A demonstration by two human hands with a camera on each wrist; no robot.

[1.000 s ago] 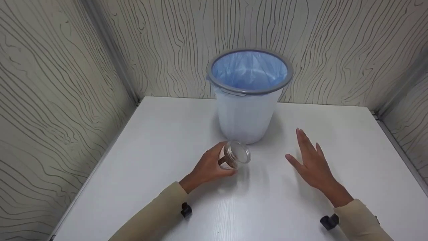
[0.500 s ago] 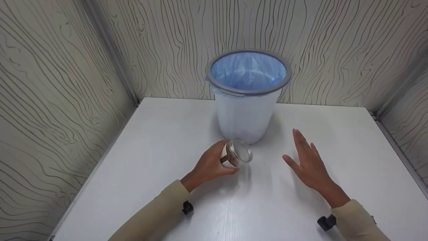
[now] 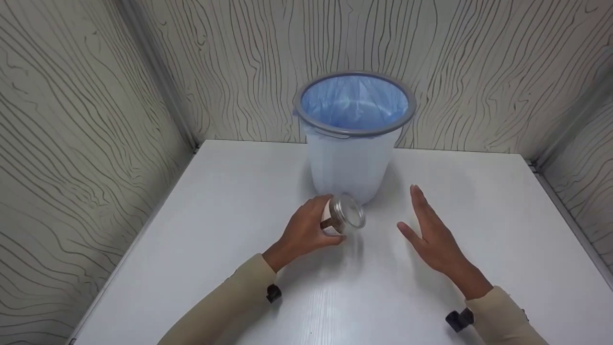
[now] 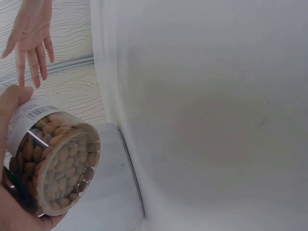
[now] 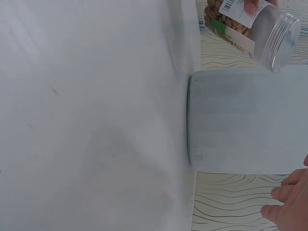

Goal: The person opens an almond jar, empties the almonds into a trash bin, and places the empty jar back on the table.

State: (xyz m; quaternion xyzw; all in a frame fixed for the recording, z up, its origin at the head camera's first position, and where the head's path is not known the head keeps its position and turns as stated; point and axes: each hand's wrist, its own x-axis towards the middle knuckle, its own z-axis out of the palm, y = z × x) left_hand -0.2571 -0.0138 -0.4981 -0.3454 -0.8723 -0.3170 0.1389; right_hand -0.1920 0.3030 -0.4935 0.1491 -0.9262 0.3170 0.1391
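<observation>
My left hand (image 3: 306, 227) grips a clear jar of almonds (image 3: 335, 218) above the table. The jar lies tilted, its transparent ridged top facing right. In the left wrist view, almonds (image 4: 62, 168) show through the jar's bottom end, beside a white label with a barcode. The right wrist view shows the jar (image 5: 240, 29) from its other side; the almonds gather toward the bottom end. To the right and apart from the jar, my right hand (image 3: 433, 239) is held over the table with fingers extended and thumb spread, holding nothing.
A white trash bin (image 3: 352, 163) with a grey rim and blue liner stands on the white table (image 3: 239, 191), just behind the jar. Wood-grain panels (image 3: 254, 72) enclose the back and sides. Each sleeve carries a small black wrist device.
My left hand has shifted slightly right and farther from me with the jar. My right hand has moved left toward it, still with extended fingers.
</observation>
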